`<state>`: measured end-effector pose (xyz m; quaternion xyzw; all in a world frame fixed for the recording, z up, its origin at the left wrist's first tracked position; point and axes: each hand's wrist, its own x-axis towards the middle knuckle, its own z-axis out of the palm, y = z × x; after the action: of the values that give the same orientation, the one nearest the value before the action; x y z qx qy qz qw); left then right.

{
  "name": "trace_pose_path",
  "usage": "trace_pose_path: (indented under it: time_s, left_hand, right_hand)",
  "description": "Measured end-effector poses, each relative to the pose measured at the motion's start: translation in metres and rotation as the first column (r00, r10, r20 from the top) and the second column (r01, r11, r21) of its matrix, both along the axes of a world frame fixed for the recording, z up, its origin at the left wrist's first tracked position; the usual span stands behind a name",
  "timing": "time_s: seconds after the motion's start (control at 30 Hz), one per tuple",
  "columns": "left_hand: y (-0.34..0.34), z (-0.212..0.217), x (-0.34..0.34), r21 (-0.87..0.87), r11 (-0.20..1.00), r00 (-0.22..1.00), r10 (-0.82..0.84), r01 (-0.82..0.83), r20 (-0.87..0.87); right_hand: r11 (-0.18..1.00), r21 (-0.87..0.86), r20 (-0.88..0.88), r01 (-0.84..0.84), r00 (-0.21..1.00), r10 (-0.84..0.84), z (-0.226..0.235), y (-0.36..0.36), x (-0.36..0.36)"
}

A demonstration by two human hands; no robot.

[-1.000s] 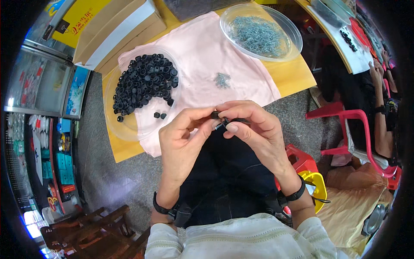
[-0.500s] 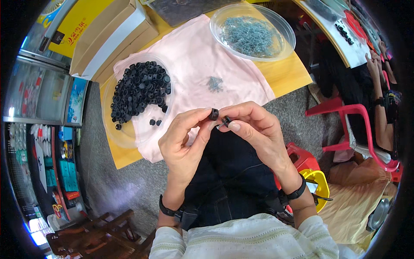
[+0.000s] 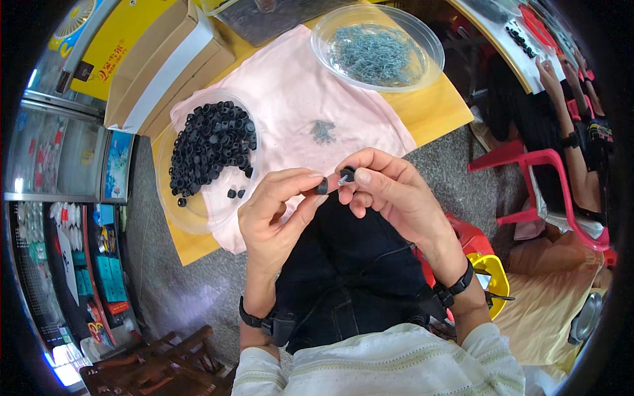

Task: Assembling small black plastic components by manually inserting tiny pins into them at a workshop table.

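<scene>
A small black cap, round and ring-like, sits pinched at the left fingertips, just above the dark lap and near the edge of the pink cloth. Right beside it, a second black cap is pinched at the right fingertips. A short grey pin pokes out of the second cap toward the first, its tip just short of it.
</scene>
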<state>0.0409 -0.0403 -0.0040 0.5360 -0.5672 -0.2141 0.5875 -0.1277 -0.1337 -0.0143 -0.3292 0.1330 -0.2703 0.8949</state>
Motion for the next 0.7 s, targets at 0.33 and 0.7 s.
trace_pose_path:
  time_s: [0.33, 0.7]
  left_hand:
    - [0.01, -0.013, -0.009, 0.032, 0.991, 0.76, -0.082, 0.134, -0.644]
    - [0.01, -0.023, -0.012, -0.026, 0.993, 0.658, -0.095, 0.115, -0.747]
  right_hand:
    - [0.945, -0.278, -0.087, 0.171, 0.976, -0.202, 0.003, 0.009, 0.007]
    - [0.852, -0.469, -0.136, 0.232, 0.934, -0.329, 0.01, 0.021, 0.011]
